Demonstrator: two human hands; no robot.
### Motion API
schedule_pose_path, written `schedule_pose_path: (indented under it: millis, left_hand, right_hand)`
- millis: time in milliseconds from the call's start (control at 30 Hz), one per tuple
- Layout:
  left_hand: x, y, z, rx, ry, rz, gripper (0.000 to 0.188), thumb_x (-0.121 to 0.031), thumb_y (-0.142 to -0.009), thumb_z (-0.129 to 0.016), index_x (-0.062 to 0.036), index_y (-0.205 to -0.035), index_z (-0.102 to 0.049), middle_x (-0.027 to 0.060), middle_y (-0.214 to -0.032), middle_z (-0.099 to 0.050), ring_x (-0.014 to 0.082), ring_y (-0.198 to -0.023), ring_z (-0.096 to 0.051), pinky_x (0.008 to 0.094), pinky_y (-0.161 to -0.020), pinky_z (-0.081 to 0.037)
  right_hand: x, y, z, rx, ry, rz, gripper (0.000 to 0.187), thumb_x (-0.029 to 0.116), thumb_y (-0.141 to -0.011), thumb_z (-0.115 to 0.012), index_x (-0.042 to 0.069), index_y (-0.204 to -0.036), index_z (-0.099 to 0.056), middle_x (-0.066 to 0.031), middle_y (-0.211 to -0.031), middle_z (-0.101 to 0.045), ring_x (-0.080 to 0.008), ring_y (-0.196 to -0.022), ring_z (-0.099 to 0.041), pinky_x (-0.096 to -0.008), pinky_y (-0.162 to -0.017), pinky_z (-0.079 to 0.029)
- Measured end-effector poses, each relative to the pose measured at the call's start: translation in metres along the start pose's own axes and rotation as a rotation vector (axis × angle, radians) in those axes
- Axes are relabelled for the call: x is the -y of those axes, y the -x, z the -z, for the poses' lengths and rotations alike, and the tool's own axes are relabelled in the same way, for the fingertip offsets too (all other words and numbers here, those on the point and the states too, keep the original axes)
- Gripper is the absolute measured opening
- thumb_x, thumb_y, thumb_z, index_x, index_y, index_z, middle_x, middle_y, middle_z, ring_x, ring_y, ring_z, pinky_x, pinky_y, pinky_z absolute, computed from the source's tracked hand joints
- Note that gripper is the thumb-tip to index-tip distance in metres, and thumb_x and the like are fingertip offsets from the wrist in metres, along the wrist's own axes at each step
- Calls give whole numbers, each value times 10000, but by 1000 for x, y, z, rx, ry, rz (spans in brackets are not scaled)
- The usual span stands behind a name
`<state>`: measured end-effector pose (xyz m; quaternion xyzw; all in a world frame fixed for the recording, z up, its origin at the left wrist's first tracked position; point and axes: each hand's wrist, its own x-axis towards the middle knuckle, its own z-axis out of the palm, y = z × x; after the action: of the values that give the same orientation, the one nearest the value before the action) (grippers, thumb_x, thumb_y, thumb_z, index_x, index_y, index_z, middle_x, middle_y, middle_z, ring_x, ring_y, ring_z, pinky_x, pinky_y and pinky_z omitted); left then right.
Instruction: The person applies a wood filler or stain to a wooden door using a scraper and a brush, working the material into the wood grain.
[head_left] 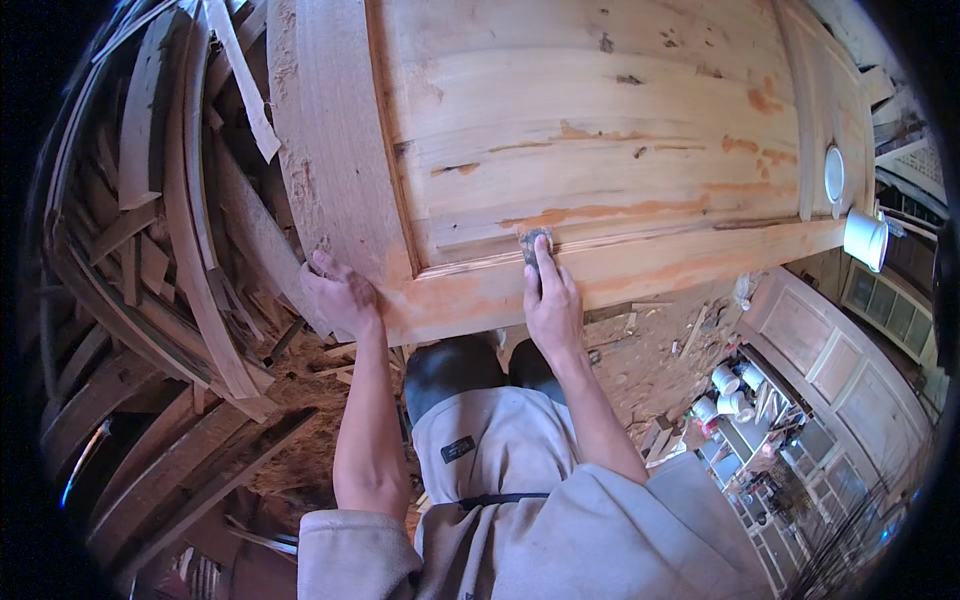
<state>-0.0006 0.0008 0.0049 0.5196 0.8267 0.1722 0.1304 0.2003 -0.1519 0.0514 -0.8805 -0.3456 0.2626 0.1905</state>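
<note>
Sandpaper scrap lies pressed under the right hand's extended fingers, on the door panel's lower moulding groove, which runs left to right. Left hand clasps the door's corner, fingers curled over the edge, farther away.

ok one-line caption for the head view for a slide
Right hand presses a small sanding pad into the groove of a pale wooden door panel while the left hand grips its edge.

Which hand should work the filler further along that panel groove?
Probably the right hand: its fingers already press the small sanding pad into the groove of the wooden door. The left hand grips the door's corner, steadying it.
</note>
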Motion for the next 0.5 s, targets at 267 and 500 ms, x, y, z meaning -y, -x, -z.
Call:
schedule_pose_path:
  millis: [267, 500]
  left_hand:
    - [6, 1, -6, 17, -1, 10, 619, -500, -947, -344, 55, -1160, -515, 271, -1131, -564, 429, -1034, -535, 478, -899, -393]
    - [11, 2, -2, 25, -10, 37, 614, -497, -943, -348, 53, -1146, -530, 274, -1107, -572, 421, -1053, -531, 464, -904, -400]
  right_hand:
    - [10, 3, -14, 14, 95, 14, 464, 218, -946, -474, 126, -1394, -396, -240, -917, -551, -401, -759, -590, -471, -657, -488]
    - [6, 21, -14, 4, -91, 186, 442, 216, -947, -471, 115, -1376, -426, -218, -880, -553, -387, -723, -587, -478, -640, -483]
